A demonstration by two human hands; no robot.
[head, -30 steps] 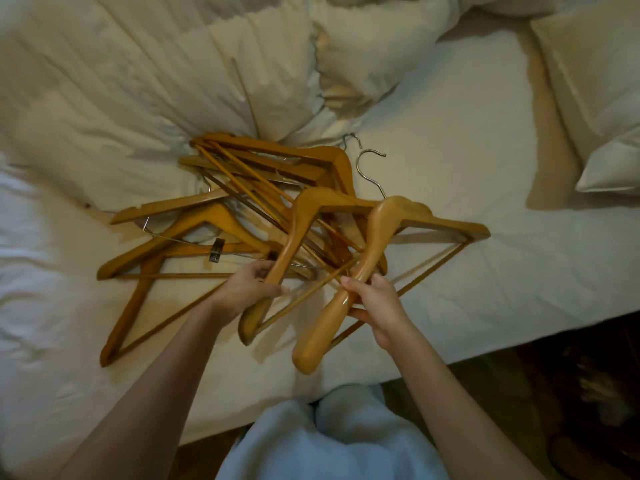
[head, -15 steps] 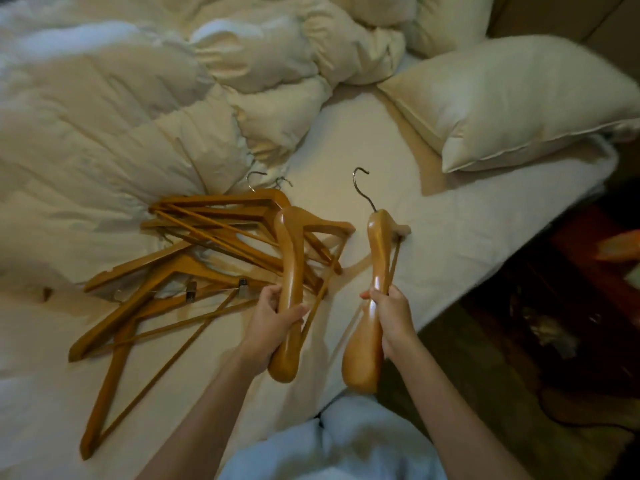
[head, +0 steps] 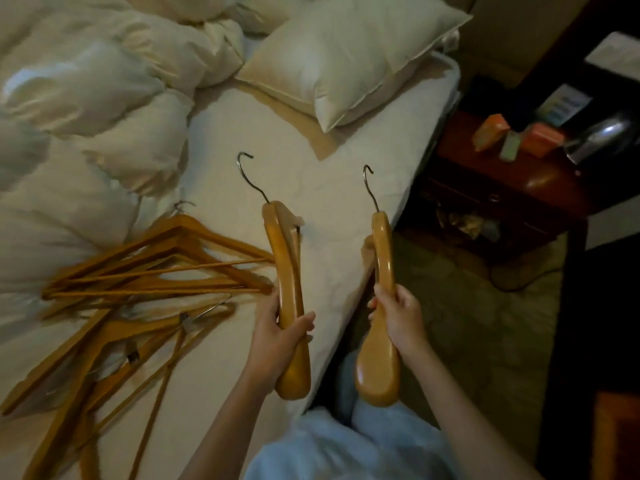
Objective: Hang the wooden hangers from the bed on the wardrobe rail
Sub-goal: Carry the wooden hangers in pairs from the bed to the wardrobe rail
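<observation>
Left hand grips one hanger; right hand grips another hanger past bed edge. Hanger pile lies on bed's left part.

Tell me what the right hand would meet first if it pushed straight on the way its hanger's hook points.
Probably the bedside cabinet beyond the mattress corner; the right hand and its hanger meet nothing sooner, though depth is unclear.

Your left hand and right hand are bare: no gloves, rings or watch visible. Both forearms are uncovered up to the frame's lower edge, no sleeves in sight. Below and between your wrists, you wear a pale blue garment, soft and loosely creased.
</observation>
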